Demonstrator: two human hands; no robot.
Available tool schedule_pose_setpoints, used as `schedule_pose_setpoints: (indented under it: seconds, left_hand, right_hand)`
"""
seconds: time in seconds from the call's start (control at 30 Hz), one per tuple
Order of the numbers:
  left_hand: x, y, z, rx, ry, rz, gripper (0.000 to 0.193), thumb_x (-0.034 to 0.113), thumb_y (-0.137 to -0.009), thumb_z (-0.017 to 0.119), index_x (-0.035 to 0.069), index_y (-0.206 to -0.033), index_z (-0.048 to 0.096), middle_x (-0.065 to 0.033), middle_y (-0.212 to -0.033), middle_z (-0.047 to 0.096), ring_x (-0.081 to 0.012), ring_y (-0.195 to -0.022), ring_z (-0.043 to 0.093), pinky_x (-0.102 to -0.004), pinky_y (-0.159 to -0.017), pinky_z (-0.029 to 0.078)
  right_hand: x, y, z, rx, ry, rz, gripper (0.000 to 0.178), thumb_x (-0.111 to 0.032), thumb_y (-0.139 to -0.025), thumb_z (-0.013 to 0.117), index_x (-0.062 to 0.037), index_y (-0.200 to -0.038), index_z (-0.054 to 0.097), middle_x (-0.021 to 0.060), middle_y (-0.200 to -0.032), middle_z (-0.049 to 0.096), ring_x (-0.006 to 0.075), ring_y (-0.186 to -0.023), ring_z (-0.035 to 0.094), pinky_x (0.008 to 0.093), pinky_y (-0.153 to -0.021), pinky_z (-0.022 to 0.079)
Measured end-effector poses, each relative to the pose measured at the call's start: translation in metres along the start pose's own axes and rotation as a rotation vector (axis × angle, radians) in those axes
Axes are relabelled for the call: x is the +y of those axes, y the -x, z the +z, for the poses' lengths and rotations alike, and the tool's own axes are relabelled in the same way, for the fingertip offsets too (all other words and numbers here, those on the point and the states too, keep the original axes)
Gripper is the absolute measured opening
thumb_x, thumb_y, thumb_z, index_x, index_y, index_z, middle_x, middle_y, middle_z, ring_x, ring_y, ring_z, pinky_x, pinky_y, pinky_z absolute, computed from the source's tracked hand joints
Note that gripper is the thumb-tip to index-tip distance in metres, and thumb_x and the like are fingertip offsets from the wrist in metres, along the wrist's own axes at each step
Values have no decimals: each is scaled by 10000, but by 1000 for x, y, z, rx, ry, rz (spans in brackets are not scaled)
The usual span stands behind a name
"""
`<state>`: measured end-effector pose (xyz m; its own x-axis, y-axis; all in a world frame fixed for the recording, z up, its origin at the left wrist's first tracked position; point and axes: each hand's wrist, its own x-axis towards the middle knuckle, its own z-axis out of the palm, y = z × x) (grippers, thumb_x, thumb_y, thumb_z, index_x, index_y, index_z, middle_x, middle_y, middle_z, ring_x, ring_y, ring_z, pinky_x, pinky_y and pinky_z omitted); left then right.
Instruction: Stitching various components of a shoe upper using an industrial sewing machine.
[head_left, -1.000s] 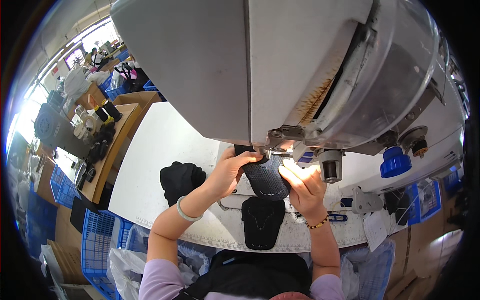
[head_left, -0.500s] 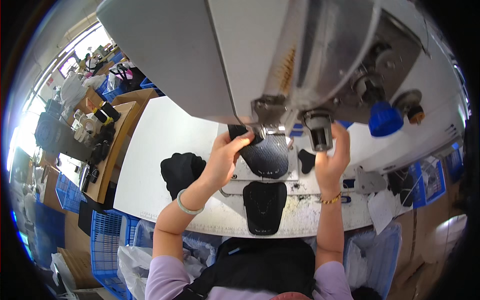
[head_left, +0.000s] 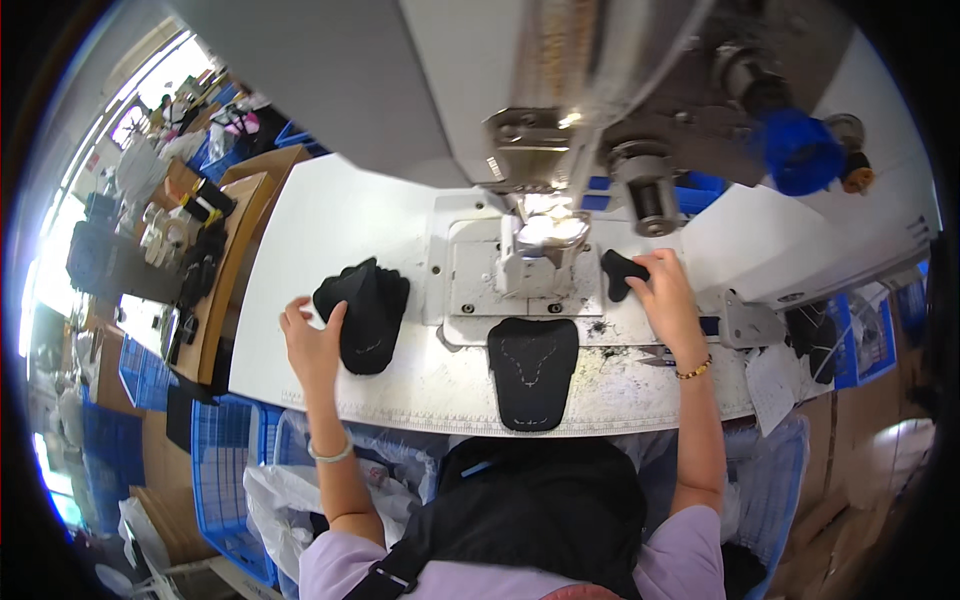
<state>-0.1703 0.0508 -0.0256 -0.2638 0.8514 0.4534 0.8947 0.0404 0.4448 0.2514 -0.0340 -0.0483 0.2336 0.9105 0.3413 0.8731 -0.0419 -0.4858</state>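
Observation:
On the left of the white table lies a pile of black fabric pieces [head_left: 372,318], the top one with pale stitching near its lower end. My left hand [head_left: 315,338] is beside the pile's left edge, fingers apart, holding nothing. Right of the needle plate, my right hand [head_left: 670,300] has its thumb and fingertips closed on the edge of a small black three-lobed piece [head_left: 618,275]. A black shield-shaped fabric piece [head_left: 533,375] with pale stitched lines lies flat between my hands, near the front edge.
The sewing machine head [head_left: 545,135] hangs over the metal needle plate [head_left: 480,290], its lamp lit. Small snips [head_left: 657,356] lie near my right wrist. Blue crates [head_left: 225,480] stand below the table. A wooden shelf [head_left: 235,270] with thread spools is at left.
My left hand has left the black piece under the machine head and moved left to the pile; that piece is gone from there. My right hand came down to the small black piece.

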Motion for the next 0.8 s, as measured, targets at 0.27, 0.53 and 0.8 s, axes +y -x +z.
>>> schedule_pose_setpoints:
  seconds: [0.27,0.53,0.8]
  left_hand:
    - [97,91,31,-617,488,686,401,124,-798,654,-17,-1146,514,-173,-1101,474,-333,-1021,481,-376,-890,407]
    - [100,108,40,-534,388,709,317,111,-786,649,6,-1062,534,-142,-993,466,-305,-937,496,-386,-788,443]
    - [103,87,38,-923,1244,261,193,182,-877,597,48,-945,477,-61,-865,517,-149,-775,514,-251,-650,416]
  right_hand:
    - [-29,3,-4,96,-155,11,186,-38,-760,671,-22,-914,566,44,-778,557,169,-701,513,285,-638,419]
    - [-92,64,8,-588,-1014,341,132,-39,-814,657,-23,-909,566,-12,-653,556,32,-512,509,171,-445,411]
    - [-105,71,28,-422,-992,317,141,-22,-821,652,-22,-919,550,-13,-708,559,36,-560,519,172,-489,423]
